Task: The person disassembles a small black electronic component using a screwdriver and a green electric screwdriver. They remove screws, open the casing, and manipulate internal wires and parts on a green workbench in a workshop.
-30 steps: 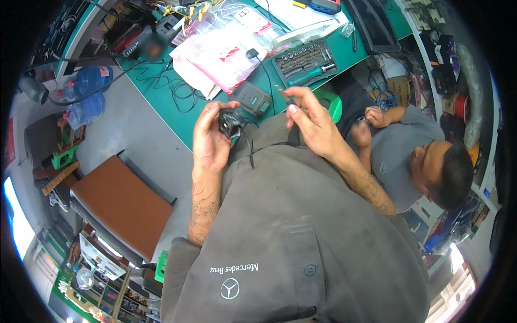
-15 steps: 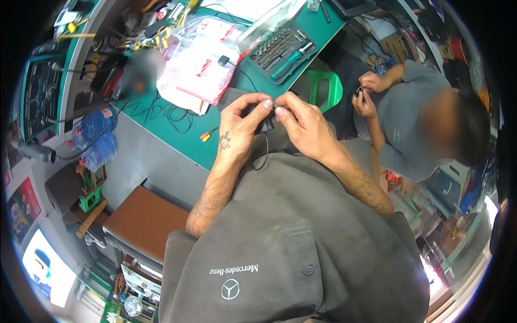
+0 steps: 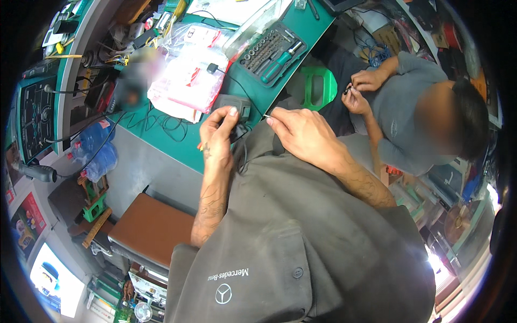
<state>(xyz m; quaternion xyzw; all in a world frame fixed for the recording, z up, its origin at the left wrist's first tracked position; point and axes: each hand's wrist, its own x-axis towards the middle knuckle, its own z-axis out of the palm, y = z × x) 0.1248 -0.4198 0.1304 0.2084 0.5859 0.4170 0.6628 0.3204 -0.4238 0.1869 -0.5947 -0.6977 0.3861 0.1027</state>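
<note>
My left hand (image 3: 216, 133) is closed around a small black part (image 3: 238, 129) with a dark cable, at the front edge of the green worktop. My fingers hide much of this part. Just behind lies a dark grey box-shaped device (image 3: 235, 104). To the right, my right hand (image 3: 309, 133) pinches a small silver-tipped piece (image 3: 267, 116) between thumb and forefinger, apart from the left hand. A thin black cable (image 3: 240, 89) runs from a black connector (image 3: 212, 68) toward those fingertips; whether it joins the silver tip I cannot tell.
On the green worktop (image 3: 156, 129) are plastic-bagged packets (image 3: 186, 81), a socket set with a green-handled driver (image 3: 276, 65) and loose cables. A green stool (image 3: 323, 89) stands at the right. There a seated co-worker (image 3: 414, 116) handles a small dark thing. A brown-topped seat (image 3: 153, 220) is at left.
My hands have drawn apart: the left moved left and down with the black part, and the right turned palm-down with the silver tip showing. The whole view has shifted slightly.
</note>
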